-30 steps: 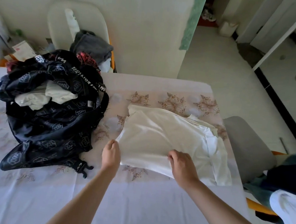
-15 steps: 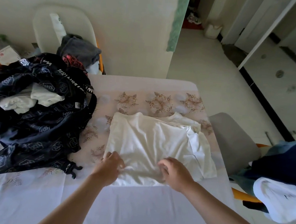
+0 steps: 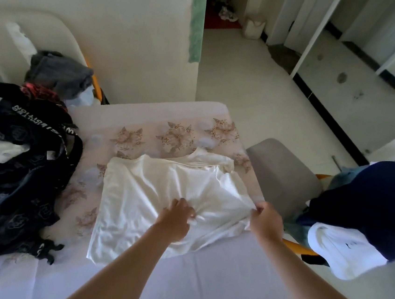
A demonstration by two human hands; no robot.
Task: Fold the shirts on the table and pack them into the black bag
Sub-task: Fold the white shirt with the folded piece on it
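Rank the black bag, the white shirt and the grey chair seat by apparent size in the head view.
Largest: black bag and white shirt, about alike, unranked; the frame edge cuts the bag.
Smallest: grey chair seat.

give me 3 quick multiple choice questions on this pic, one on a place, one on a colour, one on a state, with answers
1. Where does the bag lie from the shirt?
A. to its left
B. to its right
C. on top of it

2. What colour is the shirt?
A. red
B. green
C. white

3. What is the right hand doing?
A. hanging idle
B. pinching the shirt's edge
C. holding the bag

Answers:
1 A: the bag lies left of the shirt, apart from it.
2 C: the cloth is plain white.
3 B: its fingers pinch the shirt's right edge, pulling it taut.
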